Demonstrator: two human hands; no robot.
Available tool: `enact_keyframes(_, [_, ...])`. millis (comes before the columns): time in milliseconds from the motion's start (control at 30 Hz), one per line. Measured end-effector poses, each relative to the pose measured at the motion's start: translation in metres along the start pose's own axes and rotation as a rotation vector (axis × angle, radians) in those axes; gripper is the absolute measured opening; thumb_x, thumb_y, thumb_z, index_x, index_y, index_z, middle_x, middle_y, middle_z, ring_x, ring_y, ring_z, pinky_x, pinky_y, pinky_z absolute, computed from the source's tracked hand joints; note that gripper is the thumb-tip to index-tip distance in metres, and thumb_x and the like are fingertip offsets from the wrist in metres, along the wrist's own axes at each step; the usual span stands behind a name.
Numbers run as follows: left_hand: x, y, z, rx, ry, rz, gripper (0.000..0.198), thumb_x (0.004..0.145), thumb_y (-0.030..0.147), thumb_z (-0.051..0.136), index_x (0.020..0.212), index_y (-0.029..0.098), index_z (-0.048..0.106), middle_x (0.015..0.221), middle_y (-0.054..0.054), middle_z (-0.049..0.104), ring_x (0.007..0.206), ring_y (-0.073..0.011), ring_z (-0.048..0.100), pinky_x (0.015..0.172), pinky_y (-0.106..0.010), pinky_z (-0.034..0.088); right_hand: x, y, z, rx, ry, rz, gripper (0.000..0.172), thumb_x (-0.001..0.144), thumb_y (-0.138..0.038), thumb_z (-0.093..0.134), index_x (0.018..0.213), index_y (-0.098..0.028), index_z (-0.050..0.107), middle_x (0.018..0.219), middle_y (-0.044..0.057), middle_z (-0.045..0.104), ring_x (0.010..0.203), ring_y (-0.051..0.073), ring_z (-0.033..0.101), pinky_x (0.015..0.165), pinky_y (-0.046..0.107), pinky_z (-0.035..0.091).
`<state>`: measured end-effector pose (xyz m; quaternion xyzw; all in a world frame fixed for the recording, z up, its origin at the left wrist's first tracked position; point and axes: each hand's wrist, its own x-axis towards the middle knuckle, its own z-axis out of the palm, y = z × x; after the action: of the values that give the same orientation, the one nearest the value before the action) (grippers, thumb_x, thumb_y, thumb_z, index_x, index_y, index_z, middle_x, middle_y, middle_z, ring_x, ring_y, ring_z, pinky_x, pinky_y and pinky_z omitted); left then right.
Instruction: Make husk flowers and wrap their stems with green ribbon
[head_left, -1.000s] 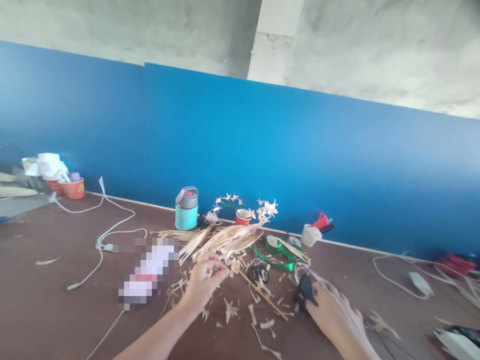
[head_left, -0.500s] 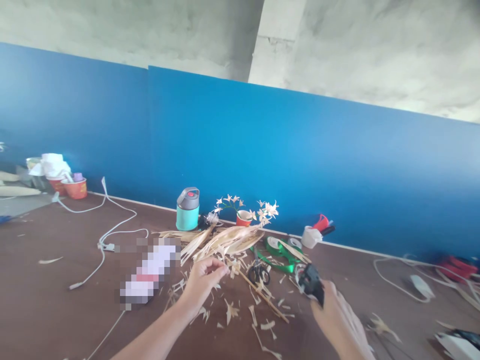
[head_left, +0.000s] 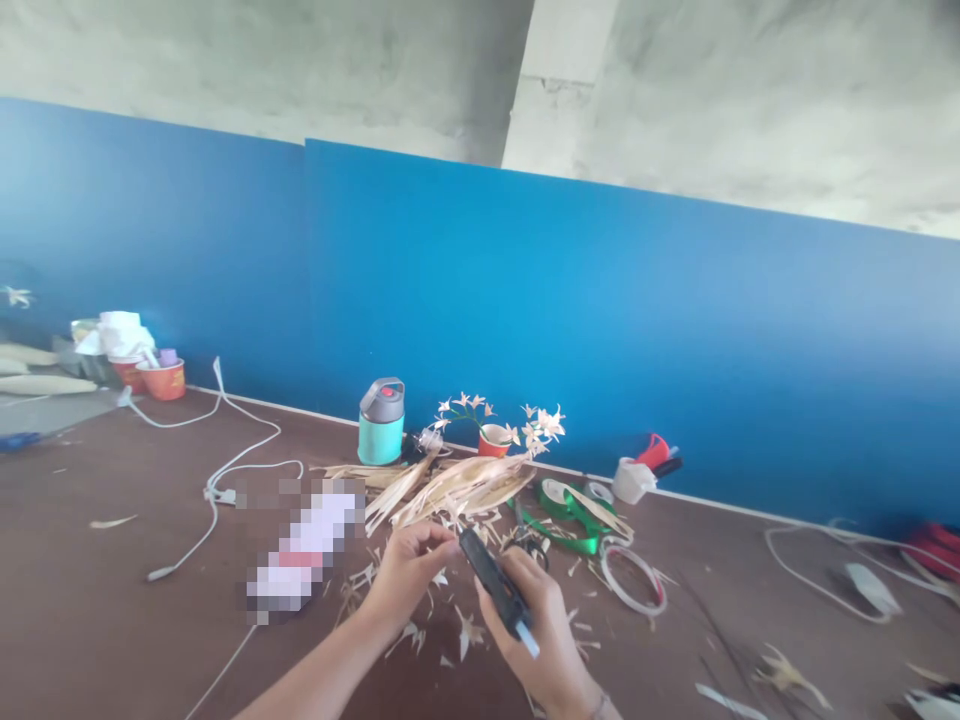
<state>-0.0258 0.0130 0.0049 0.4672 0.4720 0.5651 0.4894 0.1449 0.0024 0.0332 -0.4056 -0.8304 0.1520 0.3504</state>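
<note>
My right hand is wrapped round a black hot glue gun, and a pale glue stick pokes out of its back end. The gun's front end is close to the fingertips of my left hand. Thumb and forefinger of that hand are pinched together; what they hold is too small to make out. Beyond both hands lies a heap of dried husks. Scissors lie partly hidden behind my right hand. Husk scraps and a pale husk flower are scattered on the brown table.
An orange cup holds stems of pale flowers. Left of it stands a turquoise flask. Green ribbon, a clear ring-shaped roll and a white cup are to the right. White cables cross the left side.
My right hand has swung in from the right with the glue gun, bringing it beside my left fingertips. The ring-shaped roll now shows fully. My left hand stays pinched in nearly the same place.
</note>
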Motion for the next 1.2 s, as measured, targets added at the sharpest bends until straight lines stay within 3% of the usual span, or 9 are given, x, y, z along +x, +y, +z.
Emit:
enact_keyframes(600, [0.0018, -0.01, -0.0015, 0.028, -0.015, 0.041, 0.019, 0.066, 0.033, 0.064, 0.068, 0.014, 0.067, 0.06, 0.0, 0.061, 0.055, -0.0126, 0.05, 0.055, -0.023, 0.038, -0.0083, 0.0056, 0.0101, 0.018, 0.025, 0.058, 0.012, 0.076, -0.012, 0.05, 0.068, -0.02, 0.046, 0.07, 0.0, 0.051, 0.062, 0.014, 0.053, 0.06, 0.024, 0.04])
enact_keyframes(1200, [-0.0008, -0.005, 0.0005, 0.015, -0.012, 0.033, 0.02, 0.064, 0.035, 0.066, 0.065, 0.014, 0.066, 0.059, 0.0, 0.062, 0.055, -0.0131, 0.051, 0.055, -0.023, 0.039, -0.0081, 0.0074, 0.0115, 0.017, 0.041, 0.042, 0.013, 0.072, -0.009, 0.051, 0.067, -0.02, 0.048, 0.07, 0.0, 0.053, 0.063, 0.015, 0.054, 0.06, 0.023, 0.041])
